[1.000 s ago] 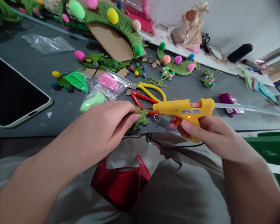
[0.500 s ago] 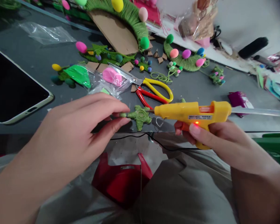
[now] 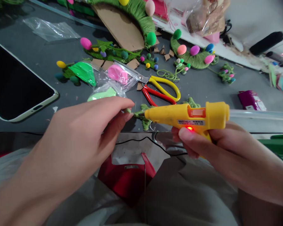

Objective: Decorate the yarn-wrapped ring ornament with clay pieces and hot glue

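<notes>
My left hand [image 3: 89, 125] is closed, thumb and forefinger pinching a small pale green ball [image 3: 128, 110], mostly covered by the fingertips. Just right of it, a star wrapped in green yarn [image 3: 145, 123] lies at the table's near edge, its centre hidden behind the glue gun. My right hand [image 3: 202, 141] is wrapped round a yellow hot glue gun [image 3: 174, 114] with a glowing red light. The gun's metal nozzle points left, over the star's left arm and close to the left fingertips. Behind the gun, another green yarn piece [image 3: 192, 102] shows in part.
Scissors [image 3: 163, 89] with red and yellow handles lie beyond the star, beside bags of coloured clay [image 3: 118, 74]. A phone [image 3: 19, 84] rests at left. Yarn-wrapped shapes with coloured balls [image 3: 195, 58] lie farther back. A purple box [image 3: 251, 99] sits at right.
The glue gun has moved left, its nozzle going from the star's right side to over its left arm. My left fingertips and the ball now sit slightly apart from the star.
</notes>
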The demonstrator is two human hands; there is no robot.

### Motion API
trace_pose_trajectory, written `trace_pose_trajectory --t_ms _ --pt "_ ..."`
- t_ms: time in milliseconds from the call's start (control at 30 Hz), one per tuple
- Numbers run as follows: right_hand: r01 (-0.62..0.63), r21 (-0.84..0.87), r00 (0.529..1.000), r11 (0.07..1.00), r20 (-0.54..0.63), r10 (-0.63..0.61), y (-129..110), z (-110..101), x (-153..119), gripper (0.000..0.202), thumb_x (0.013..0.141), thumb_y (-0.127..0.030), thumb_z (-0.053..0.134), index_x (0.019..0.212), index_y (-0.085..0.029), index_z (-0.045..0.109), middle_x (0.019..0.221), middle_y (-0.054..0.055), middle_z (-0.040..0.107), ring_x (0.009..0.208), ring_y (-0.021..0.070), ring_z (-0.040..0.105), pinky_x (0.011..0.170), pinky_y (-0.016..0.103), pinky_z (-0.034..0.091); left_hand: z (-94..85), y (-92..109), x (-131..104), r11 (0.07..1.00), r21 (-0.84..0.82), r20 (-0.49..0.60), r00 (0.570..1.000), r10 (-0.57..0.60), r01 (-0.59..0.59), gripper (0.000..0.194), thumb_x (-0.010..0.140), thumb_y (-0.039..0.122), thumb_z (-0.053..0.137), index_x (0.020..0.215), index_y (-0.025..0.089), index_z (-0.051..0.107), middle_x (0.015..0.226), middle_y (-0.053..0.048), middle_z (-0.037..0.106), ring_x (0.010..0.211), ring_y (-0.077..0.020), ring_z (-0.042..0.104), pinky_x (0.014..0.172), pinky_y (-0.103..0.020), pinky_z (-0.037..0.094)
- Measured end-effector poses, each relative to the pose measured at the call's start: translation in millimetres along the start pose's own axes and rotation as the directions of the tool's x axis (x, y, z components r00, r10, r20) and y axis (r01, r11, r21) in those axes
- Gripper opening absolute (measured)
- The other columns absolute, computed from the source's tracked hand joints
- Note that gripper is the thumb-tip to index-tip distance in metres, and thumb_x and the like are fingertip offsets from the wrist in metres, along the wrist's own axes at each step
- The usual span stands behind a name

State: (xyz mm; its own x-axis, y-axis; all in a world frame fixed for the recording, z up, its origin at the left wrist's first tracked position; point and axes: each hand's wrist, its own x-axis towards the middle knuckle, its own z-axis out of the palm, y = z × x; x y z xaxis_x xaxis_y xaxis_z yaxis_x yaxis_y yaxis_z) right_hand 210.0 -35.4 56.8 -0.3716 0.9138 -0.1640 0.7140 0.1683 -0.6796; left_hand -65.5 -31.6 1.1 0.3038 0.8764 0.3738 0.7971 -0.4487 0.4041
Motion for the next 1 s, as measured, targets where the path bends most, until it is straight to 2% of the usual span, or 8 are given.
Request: trace_pose_trajectory --t_ms 133,267,467,600,767,1000 --pt "-0.020 -0.035 1.000 0.999 -0.023 0.019 1.2 0.4 2.2 0.044 0.102 -0.044 0.065 0.064 -0.023 0.063 0.056 -0.003 0.061 0.049 0.0090 0.053 0.044 0.019 0.040 0.8 -2.0 0.5 1.000 0.006 0.022 0.999 0.030 -0.030 0.023 0.108 0.032 0.050 0.125 0.033 0.066 0.111 0.008 0.076 0.085 -0.0145 0.072 0.080 -0.022 0.050" --pt "-0.061 -0.064 0.998 0.996 -0.010 0.060 -3.6 0.3 3.5 0.052 0.102 -0.048 0.064 0.058 -0.022 0.058 0.052 -0.003 0.054 0.044 0.0081 0.045 0.039 0.021 0.035 0.9 -2.6 3.2 0.999 -0.005 0.011 0.999 0.040 -0.040 0.021 0.105 0.026 0.053 0.118 0.033 0.067 0.109 0.009 0.076 0.083 -0.0140 0.071 0.074 -0.023 0.048" --pt "-0.045 -0.109 0.999 0.993 -0.019 0.044 -7.9 1.1 2.3 0.053 0.104 -0.050 0.060 0.059 -0.023 0.058 0.054 -0.001 0.058 0.050 0.0109 0.050 0.046 0.025 0.041 -0.3 -5.2 7.5 0.996 -0.003 0.020 0.996 0.092 -0.092 0.015 0.106 0.028 0.054 0.112 0.031 0.068 0.110 0.008 0.075 0.086 -0.0145 0.071 0.071 -0.025 0.046" --pt "-0.005 -0.146 1.000 0.989 -0.023 0.002 -7.0 1.5 2.2 0.052 0.105 -0.050 0.059 0.060 -0.024 0.058 0.051 -0.002 0.055 0.050 0.0119 0.048 0.051 0.027 0.043 -0.5 -6.2 8.4 0.996 -0.002 0.024 0.996 0.088 -0.088 0.019 0.110 0.031 0.050 0.112 0.031 0.068 0.114 0.008 0.075 0.092 -0.0152 0.071 0.073 -0.025 0.046" --pt "0.014 -0.139 0.999 0.990 -0.027 -0.017 -6.1 2.4 3.8 0.053 0.104 -0.050 0.061 0.058 -0.024 0.057 0.050 -0.004 0.053 0.050 0.0102 0.047 0.059 0.025 0.048 1.0 -9.1 6.3 0.997 -0.012 0.026 0.997 0.077 -0.076 0.018 0.108 0.034 0.053 0.118 0.032 0.068 0.114 0.006 0.075 0.089 -0.0169 0.072 0.073 -0.026 0.048" --pt "-0.047 -0.197 0.998 0.979 -0.050 0.038 -4.8 0.6 3.1 0.057 0.104 -0.054 0.059 0.056 -0.023 0.058 0.050 -0.004 0.056 0.048 0.0096 0.048 0.051 0.025 0.042 0.3 -9.3 1.3 0.998 0.013 0.022 0.998 0.062 -0.062 0.026 0.108 0.031 0.049 0.125 0.031 0.068 0.116 0.007 0.077 0.090 -0.0179 0.075 0.081 -0.026 0.053"
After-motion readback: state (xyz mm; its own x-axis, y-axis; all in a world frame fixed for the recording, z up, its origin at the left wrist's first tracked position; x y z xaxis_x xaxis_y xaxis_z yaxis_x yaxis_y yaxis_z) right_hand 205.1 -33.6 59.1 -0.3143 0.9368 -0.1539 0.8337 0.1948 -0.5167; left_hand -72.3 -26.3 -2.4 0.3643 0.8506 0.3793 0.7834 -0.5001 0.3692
